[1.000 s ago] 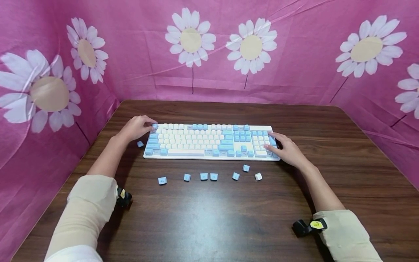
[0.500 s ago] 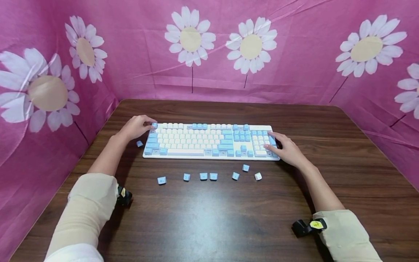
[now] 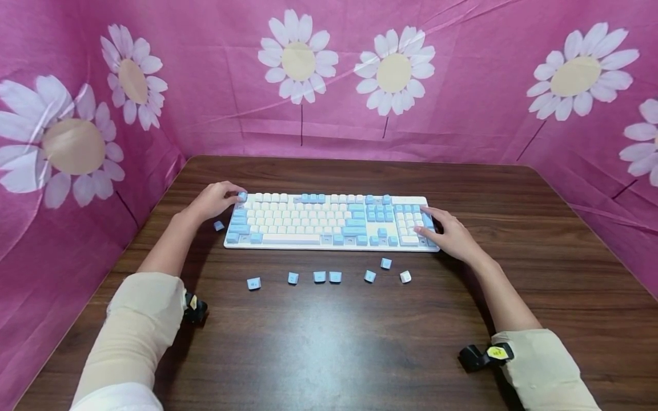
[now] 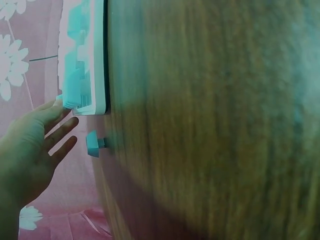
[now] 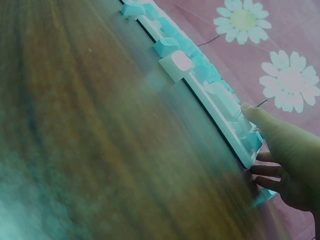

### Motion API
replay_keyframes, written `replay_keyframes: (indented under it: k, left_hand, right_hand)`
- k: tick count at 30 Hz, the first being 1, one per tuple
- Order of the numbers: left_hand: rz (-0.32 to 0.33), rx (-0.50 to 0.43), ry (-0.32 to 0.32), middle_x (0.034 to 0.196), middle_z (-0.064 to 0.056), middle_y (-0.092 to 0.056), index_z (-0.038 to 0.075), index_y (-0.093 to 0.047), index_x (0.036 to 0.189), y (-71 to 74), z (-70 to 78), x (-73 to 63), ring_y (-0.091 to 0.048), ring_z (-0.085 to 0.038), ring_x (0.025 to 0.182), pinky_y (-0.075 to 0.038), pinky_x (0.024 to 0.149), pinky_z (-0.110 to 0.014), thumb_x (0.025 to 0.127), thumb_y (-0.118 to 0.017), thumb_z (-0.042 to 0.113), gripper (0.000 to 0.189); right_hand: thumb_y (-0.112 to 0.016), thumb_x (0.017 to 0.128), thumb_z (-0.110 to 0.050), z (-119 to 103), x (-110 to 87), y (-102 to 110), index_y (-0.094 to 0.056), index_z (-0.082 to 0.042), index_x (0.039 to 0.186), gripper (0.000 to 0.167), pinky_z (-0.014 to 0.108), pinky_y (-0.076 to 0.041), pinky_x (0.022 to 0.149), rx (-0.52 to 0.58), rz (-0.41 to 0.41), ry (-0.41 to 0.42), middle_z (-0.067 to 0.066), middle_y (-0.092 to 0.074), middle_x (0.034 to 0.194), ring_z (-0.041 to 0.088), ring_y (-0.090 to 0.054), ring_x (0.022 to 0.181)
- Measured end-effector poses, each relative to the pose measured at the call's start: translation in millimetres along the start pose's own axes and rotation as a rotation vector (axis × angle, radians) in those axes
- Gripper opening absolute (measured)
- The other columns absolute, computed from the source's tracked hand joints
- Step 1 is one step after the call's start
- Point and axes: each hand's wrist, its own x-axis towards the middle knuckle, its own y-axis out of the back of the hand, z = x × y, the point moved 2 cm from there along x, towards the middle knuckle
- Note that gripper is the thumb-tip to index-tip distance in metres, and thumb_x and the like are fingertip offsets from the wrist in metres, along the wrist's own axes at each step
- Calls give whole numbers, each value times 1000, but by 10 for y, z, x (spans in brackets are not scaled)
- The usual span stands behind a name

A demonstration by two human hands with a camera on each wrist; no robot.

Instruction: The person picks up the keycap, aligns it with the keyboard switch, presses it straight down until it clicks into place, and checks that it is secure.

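My left hand [image 3: 212,201], left of centre: pinched closed on blue keycap [image 3: 242,197] at corner of keyboard [image 3: 298,222]. My right hand [image 3: 452,233], right of centre: half-closed round keyboard's end.

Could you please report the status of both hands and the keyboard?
Left hand pinching blue keycap at far left corner of keyboard. Right hand holding its right end. Several keycaps missing. Loose keycaps nearby, none apparently obstructing.

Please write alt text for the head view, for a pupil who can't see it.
A person's left hand pinches a blue keycap at the far left corner of a blue-and-white keyboard, while the right hand holds its right end. Loose keycaps lie nearby on the dark wooden table, before a pink flowered backdrop.
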Motion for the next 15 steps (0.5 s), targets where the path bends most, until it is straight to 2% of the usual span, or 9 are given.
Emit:
replay_keyframes:
  k: [10,15]
  left_hand:
    - [46,-114,42,106,-24,-54,-7,-59,113,-70,-33,-21,-49,-37,101,-37,89,-48,93,-54,7,25]
    - [62,-154,53,106,-25,-53,-9,-59,113,-93,-38,-33,-50,-37,101,-38,89,-47,93,-54,5,25]
  right_hand:
    - [-57,89,-42,41,2,-19,-36,-4,140,66,61,-20,96,-2,30,10,24,-32,140,44,-24,127]
    - [-58,90,-39,34,-5,-34,-38,-3,138,63,61,-12,100,30,51,23,26,-34,138,43,-24,127]
